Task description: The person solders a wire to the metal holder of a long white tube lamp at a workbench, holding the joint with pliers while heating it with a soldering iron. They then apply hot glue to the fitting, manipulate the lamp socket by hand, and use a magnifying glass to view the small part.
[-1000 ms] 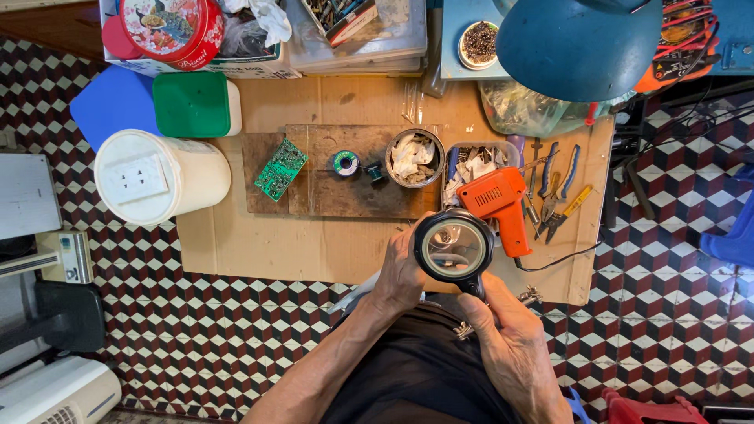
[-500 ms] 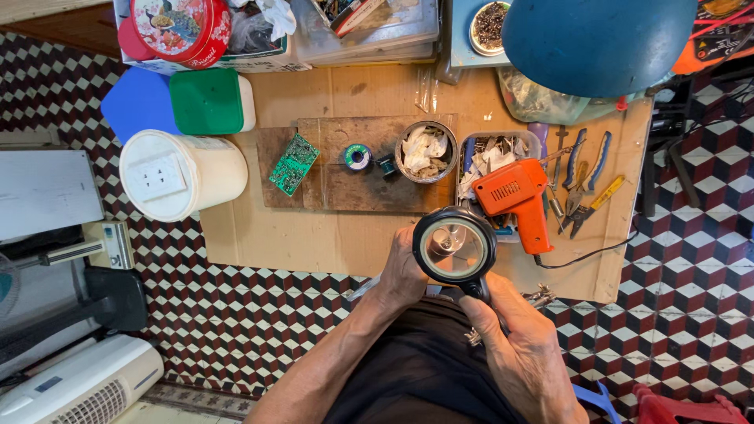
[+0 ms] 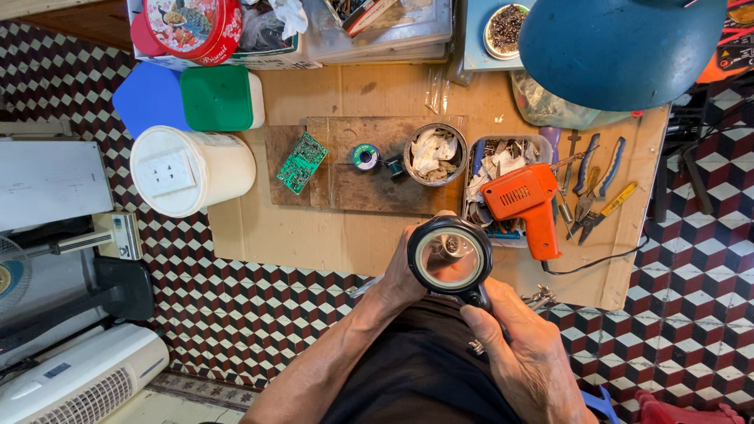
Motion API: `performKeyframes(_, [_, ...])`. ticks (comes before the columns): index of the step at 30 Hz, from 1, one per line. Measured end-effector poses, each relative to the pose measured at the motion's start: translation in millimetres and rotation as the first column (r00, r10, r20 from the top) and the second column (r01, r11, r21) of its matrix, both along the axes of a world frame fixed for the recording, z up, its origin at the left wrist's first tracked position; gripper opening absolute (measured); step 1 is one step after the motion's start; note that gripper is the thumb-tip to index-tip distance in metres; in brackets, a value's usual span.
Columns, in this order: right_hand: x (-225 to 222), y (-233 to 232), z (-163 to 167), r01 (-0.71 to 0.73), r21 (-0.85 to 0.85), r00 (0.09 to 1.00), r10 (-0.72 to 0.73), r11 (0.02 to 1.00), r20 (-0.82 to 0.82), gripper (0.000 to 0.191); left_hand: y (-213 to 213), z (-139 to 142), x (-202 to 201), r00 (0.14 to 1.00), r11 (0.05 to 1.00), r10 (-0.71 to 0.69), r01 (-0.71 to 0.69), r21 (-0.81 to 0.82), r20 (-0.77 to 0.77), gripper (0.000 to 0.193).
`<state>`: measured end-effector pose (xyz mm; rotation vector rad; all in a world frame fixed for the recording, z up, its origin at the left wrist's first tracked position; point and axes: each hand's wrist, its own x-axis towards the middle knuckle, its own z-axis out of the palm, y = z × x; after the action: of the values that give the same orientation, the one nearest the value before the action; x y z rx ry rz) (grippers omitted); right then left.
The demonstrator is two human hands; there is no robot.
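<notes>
My right hand (image 3: 528,357) grips the black handle of a round magnifying glass (image 3: 451,255), held over my lap at the near edge of the cardboard-covered work surface (image 3: 314,228). My left hand (image 3: 402,276) sits behind and under the lens and holds a small part that shows blurred through the glass. A green circuit board (image 3: 301,162) lies on a dark wooden board (image 3: 369,188), with a small solder spool (image 3: 365,156) to its right. An orange soldering gun (image 3: 528,206) rests just right of the lens.
A round tin of scraps (image 3: 434,154), a tray of parts (image 3: 503,161) and pliers (image 3: 591,180) lie at the right. A white bucket (image 3: 188,169), a green-lidded box (image 3: 220,97) and a blue lid (image 3: 148,99) stand left. A blue lamp shade (image 3: 620,47) hangs above.
The view has shifted slightly; both hands keep the magnifying glass in the same place in front of me, with the lens tilted a little more toward the left hand.
</notes>
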<state>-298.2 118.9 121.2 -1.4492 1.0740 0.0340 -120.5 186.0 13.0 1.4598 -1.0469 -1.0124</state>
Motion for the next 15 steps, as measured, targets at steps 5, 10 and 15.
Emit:
performKeyframes(5, [1, -3, -1, -0.02, -0.037, 1.0, 0.02, 0.999, -0.01, 0.039, -6, 2, 2, 1.0, 1.0, -0.005, 0.005, 0.02, -0.012, 0.023])
performKeyframes(10, [2, -4, 0, -0.042, -0.09, 0.999, 0.043, 0.995, 0.017, 0.04, -8, -3, 6, 0.99, 0.996, -0.026, 0.037, -0.083, 0.141, 0.018])
performKeyframes(15, [5, -5, -1, -0.037, -0.046, 0.999, 0.037, 0.998, -0.002, 0.041, -7, -8, 12, 0.991, 0.988, -0.055, 0.072, -0.139, 0.122, 0.022])
